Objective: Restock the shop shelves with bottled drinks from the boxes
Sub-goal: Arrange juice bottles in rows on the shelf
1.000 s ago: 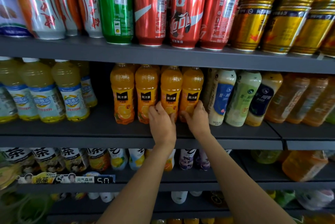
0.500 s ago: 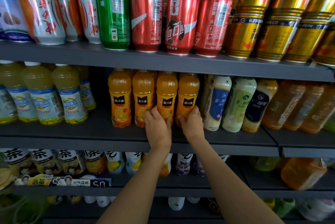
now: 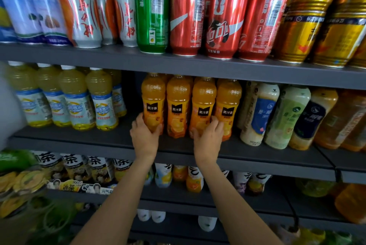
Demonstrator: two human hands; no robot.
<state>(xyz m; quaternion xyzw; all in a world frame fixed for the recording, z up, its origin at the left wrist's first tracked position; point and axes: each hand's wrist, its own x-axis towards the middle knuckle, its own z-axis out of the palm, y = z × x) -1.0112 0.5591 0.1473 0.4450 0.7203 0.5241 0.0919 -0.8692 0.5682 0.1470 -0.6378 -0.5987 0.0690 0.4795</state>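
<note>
Left hand (image 3: 145, 138) is gripping the leftmost orange plastic juice bottle (image 3: 152, 104); right hand (image 3: 208, 138), at its three o'clock, is gripping the third orange bottle (image 3: 202, 109); slide both level, labels forward

A shop: dark shelves (image 3: 198, 68) tightly stocked with canned and bottled drinks.

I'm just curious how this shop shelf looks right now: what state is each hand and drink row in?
Left hand: grips the leftmost orange juice bottle low down.
Right hand: curled round the third orange juice bottle.
Orange juice row: four upright, front faces forward.
Red cans: upright on the upper shelf.
Pale yellow bottles: upright, capped.
</note>
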